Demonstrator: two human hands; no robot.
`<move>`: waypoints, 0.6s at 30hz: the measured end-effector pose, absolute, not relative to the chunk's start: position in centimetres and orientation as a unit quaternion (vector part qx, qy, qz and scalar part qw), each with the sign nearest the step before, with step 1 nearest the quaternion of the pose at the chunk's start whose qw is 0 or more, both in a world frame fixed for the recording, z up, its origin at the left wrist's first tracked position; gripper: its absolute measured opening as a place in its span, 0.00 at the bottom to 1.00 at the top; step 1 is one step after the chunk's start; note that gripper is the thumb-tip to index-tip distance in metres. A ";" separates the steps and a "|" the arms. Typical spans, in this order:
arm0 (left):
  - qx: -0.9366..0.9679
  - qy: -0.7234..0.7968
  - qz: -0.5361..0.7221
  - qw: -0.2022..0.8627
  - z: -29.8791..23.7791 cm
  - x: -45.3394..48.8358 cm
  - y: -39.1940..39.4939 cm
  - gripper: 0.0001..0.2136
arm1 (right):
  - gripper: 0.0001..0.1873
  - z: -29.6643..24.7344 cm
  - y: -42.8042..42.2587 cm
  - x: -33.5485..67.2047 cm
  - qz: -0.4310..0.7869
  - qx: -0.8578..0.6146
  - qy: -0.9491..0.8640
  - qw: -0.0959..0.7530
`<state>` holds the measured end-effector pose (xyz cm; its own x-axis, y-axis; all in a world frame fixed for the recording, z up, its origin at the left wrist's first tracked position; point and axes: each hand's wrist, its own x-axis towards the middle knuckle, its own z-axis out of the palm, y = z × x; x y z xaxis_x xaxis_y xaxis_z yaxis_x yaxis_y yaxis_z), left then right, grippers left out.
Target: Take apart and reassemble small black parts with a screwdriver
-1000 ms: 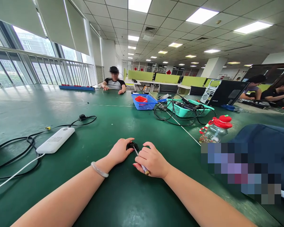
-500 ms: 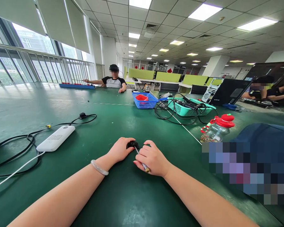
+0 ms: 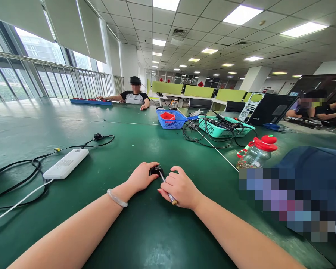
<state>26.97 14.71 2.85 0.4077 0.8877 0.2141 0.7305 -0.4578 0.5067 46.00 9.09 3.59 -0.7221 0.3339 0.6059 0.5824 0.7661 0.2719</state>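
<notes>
A small black part (image 3: 156, 170) sits at the middle of the green table (image 3: 156, 231), and its exact kind is too small to tell. My left hand (image 3: 142, 176) is closed on its left side, with the thumb below and fingers above. In my right hand (image 3: 180, 188), a slim screwdriver-like tool (image 3: 172, 198) is pinched between thumb and fingers. The metal shaft points up and left, and its tip is at the black part. Whether the tip sits in a slot I cannot make out.
To the left lie a white power bank (image 3: 65, 164) and black cables (image 3: 35, 162). Beyond are a blue basket (image 3: 172, 122), a green basket (image 3: 217, 130) with cables, and a red-lidded bottle (image 3: 254, 153). Dark cloth (image 3: 316, 160) lies right. A person (image 3: 134, 98) sits opposite.
My hands and the tool stay almost in place; the black part has tilted or shifted very slightly left. Across the table, the person's hand has moved a little over the blue strip.
</notes>
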 end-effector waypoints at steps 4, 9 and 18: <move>0.818 0.498 0.228 0.178 2.9 27.0 14.7 0.20 | 0.16 3.6 9.1 46.0 -0.220 -0.260 -0.903 0.261; 0.815 0.500 0.226 0.185 3.0 27.0 14.7 0.19 | 0.16 3.6 9.2 46.1 -0.218 -0.263 -0.898 0.276; 0.814 0.496 0.234 0.190 3.0 27.0 14.7 0.17 | 0.15 3.2 9.9 46.4 -0.181 -0.297 -0.893 0.285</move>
